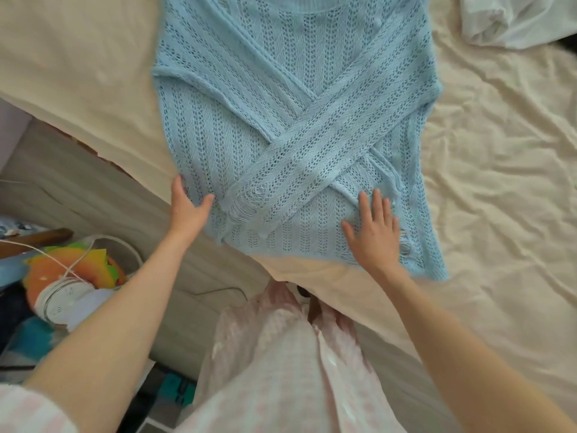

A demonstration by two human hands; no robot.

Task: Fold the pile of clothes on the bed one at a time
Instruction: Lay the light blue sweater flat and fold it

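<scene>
Cream bed sheet (499, 182) supports the blue knit sweater (249, 98), spread flat from 12 o'clock to centre, sleeves crossed. Left hand (187, 207) cups the 9 o'clock hem edge, fingers relaxed. Right hand (374, 232) presses flat, fingers spread, likely readying the bottom fold.

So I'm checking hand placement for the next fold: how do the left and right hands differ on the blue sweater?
The left hand sits at the blue sweater's side edge, thumb spread from the fingers; the right hand lies flat on the knit, fingers fanned. The left is beside the crossed sleeves' frayed cuff; the right is below their crossing. Both are open near the hem.
</scene>
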